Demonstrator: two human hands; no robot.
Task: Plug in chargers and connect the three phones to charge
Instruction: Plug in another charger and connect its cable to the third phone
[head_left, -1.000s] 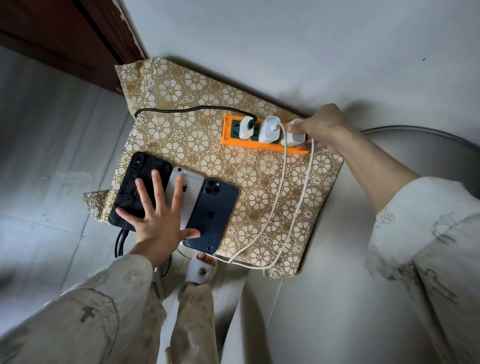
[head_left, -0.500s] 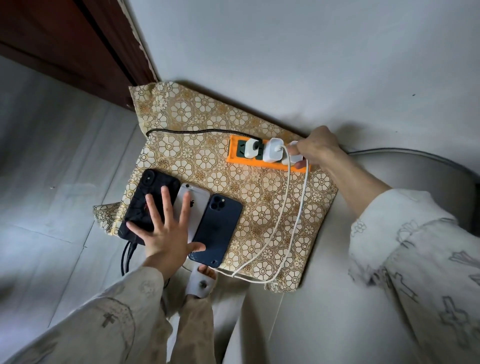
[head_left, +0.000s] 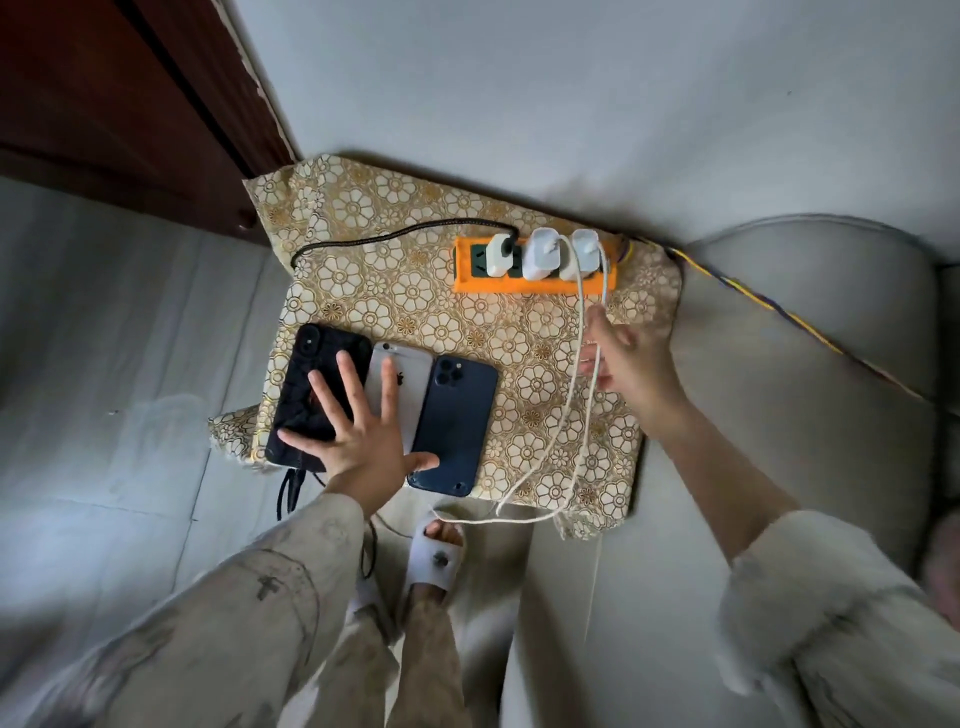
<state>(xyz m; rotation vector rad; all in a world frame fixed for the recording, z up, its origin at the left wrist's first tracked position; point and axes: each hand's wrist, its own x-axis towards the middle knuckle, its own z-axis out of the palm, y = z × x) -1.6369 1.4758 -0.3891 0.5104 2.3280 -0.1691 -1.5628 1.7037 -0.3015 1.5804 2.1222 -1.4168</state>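
Cables (head_left: 577, 374) cross cloth (head_left: 374, 280) between right hand (head_left: 631, 358) and 3 phones (head_left: 454, 423).

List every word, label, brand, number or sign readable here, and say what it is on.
No readable words or numbers anywhere.
Logo mark, no letters: back of the silver phone.
Cross-shaped prints, not text: left sleeve.
Orange power strip and its chargers: any markings too small to read.

A single head-worn wide-angle camera is looking steeply down from above the person, facing a wall, taking in a patterned cloth (head_left: 415, 291) near mid-frame, both sleeves at the bottom edge, and bending straight lines toward the corners.
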